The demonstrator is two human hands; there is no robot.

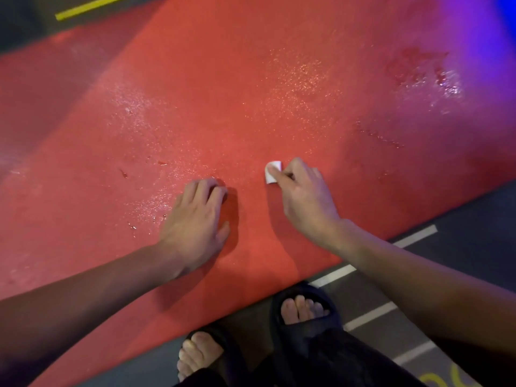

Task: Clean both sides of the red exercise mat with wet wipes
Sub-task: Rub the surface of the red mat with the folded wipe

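- Dark grey floor (460,247) ran under everything, marked with short white stripes (416,236) at the lower right and a yellow line (92,7) at the upper left; purple-blue light washed the upper right corner.
- The red exercise mat (251,93) lay flat on that floor, spread across most of the view, its near edge slanting from lower left up to the right.
- Its surface glistened with scattered droplets, with a wetter smeared patch near the upper right.
- The right hand (304,199) pinched a small folded white wet wipe (273,171) between thumb and curled fingers, holding it against the mat near the middle.
- The left hand (195,222) rested palm down on the mat just beside the right, apart from the wipe, fingers slightly bent and holding nothing.
- Both bare forearms reached in from the lower corners.
- Two feet in black slide sandals (304,308) stood on the floor at the mat's near edge, above dark trousers at the bottom.
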